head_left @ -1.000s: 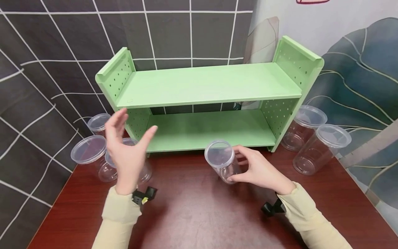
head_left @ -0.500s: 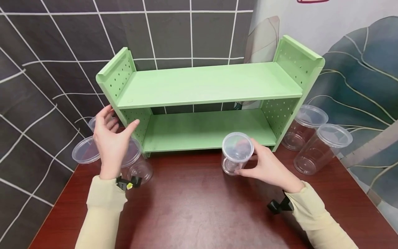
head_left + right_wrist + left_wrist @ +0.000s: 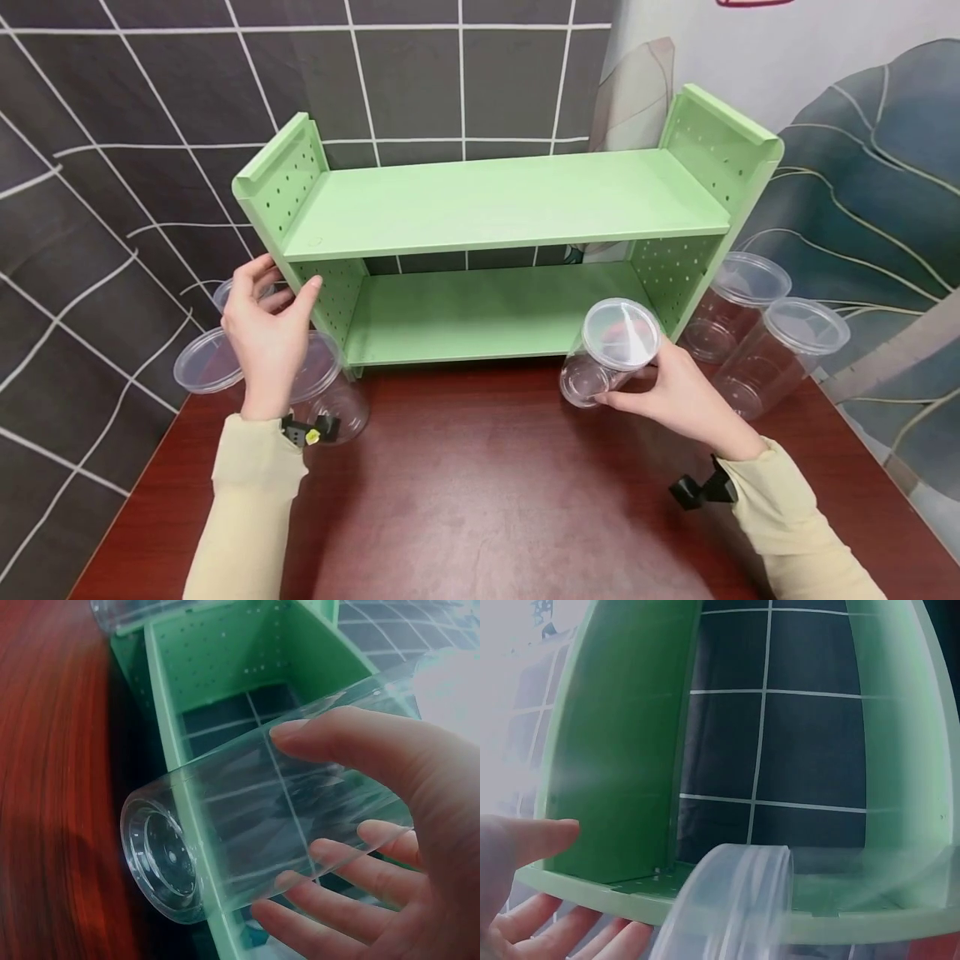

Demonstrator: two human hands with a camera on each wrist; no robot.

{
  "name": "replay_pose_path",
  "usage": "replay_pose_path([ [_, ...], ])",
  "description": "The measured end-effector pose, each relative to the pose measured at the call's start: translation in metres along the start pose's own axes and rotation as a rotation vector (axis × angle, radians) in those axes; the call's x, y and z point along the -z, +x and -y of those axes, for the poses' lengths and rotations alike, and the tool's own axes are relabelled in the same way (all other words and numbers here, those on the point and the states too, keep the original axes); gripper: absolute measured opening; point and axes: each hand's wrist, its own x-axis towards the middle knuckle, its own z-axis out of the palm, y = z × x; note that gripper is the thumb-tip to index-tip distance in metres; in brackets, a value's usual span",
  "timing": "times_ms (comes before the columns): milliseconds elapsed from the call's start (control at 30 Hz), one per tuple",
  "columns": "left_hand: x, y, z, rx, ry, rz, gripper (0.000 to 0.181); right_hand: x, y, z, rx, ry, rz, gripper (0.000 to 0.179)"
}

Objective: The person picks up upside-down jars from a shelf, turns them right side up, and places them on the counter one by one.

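Observation:
In the head view my right hand (image 3: 678,392) holds a clear plastic jar (image 3: 592,371) with a translucent lid, fingers behind it and thumb in front. The jar overlaps the front edge of the lower shelf, near its right end. The right wrist view shows the jar's ridged base (image 3: 169,859) and the thumb across its side. My left hand (image 3: 266,337) is at the left side panel of the green two-tier rack (image 3: 495,204), fingers along its outer side and thumb spread apart in front. In the left wrist view the fingers (image 3: 566,934) lie just outside the panel's edge.
A lidded jar (image 3: 333,400) stands by the rack's left foot, with another jar (image 3: 207,360) and one partly hidden behind the left hand. Right of the rack stand two more jars, a rear one (image 3: 746,279) and a front one (image 3: 806,327). A tiled wall (image 3: 412,83) rises behind.
My right hand has carried the jar rightward and a little toward the rack. My left hand has moved left and down to the rack's left panel, where it now stays nearly still.

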Motion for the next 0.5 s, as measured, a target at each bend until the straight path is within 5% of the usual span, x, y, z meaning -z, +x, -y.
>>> replay_pose_path([
  [233, -0.003, 0.003, 0.002, -0.019, 0.058, -0.051, 0.04, 0.014, -0.008, -0.009, -0.058, 0.079, -0.005, 0.083],
  [500, -0.006, 0.005, 0.005, -0.085, 0.073, -0.102, 0.032, 0.03, -0.019, -0.019, -0.112, 0.037, -0.044, 0.084],
])
